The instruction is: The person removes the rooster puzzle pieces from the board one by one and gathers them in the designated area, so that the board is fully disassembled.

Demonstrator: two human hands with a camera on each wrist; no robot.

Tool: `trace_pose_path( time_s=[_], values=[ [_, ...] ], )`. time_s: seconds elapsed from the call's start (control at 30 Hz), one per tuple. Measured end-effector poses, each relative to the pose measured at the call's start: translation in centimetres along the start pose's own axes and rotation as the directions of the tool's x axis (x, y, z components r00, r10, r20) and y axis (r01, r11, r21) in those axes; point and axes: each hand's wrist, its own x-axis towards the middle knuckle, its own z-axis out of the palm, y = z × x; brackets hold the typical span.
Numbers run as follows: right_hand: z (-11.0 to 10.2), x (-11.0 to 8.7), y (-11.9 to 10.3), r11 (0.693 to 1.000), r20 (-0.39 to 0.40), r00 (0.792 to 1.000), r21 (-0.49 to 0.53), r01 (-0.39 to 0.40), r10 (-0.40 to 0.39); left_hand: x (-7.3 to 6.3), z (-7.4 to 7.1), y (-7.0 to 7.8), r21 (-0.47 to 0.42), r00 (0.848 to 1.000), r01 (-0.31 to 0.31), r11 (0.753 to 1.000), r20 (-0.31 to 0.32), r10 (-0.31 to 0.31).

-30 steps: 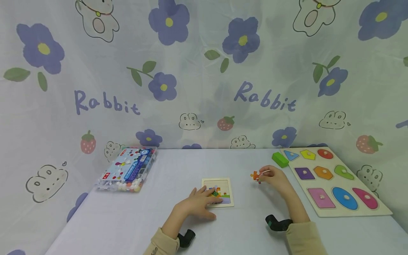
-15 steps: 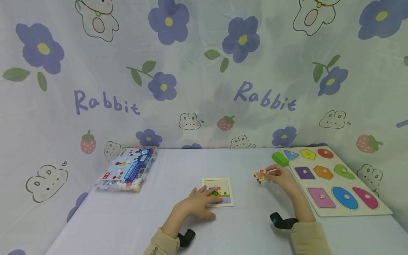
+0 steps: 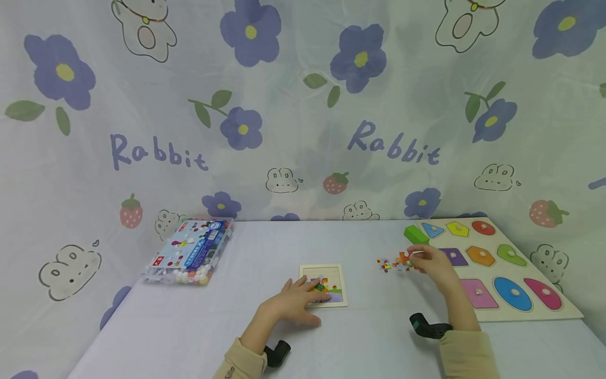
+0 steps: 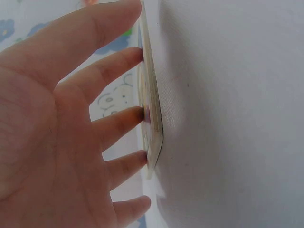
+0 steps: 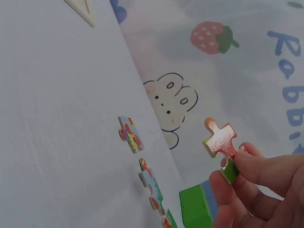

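Observation:
My left hand (image 3: 295,302) lies over a small wooden puzzle frame (image 3: 344,288), fingers spread and nearly straight. In the left wrist view, several fingertips touch the face of the frame (image 4: 154,114); part of the picture inside is hidden under the hand. To the right, my right hand (image 3: 433,265) pinches an orange-red jigsaw piece (image 5: 221,140) between thumb and fingers, tilted up off the table in the right wrist view. Beside and below it, loose jigsaw pieces (image 5: 130,134) with colourful prints lie on the white cloth.
A knobbed shape board (image 3: 508,271) lies at the right, with a green block (image 3: 415,237) by its far left corner. A clear plastic case of beads (image 3: 189,250) sits at the back left. A printed curtain (image 3: 293,105) hangs behind the table.
My right hand has moved to the right, carrying the orange-red jigsaw piece, and the loose pieces now show more to its left. The left hand has stayed in place on the frame.

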Motion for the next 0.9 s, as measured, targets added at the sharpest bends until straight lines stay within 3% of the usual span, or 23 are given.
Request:
trace_pose_path(
  time_s=[0.67, 0.9],
  values=[
    [-2.0, -0.2, 1.7, 0.983, -0.029, 0.985, -0.064, -0.174, 0.173, 0.2, 0.2, -0.3, -0.013, 1.0, 0.019, 1.0, 0.007, -0.019],
    [-2.4, -0.4, 2.0, 0.968, -0.05, 0.979, -0.149, -0.203, 0.197, 0.3, 0.3, -0.3, -0.008, 1.0, 0.016, 1.0, 0.003, -0.016]
  ],
)
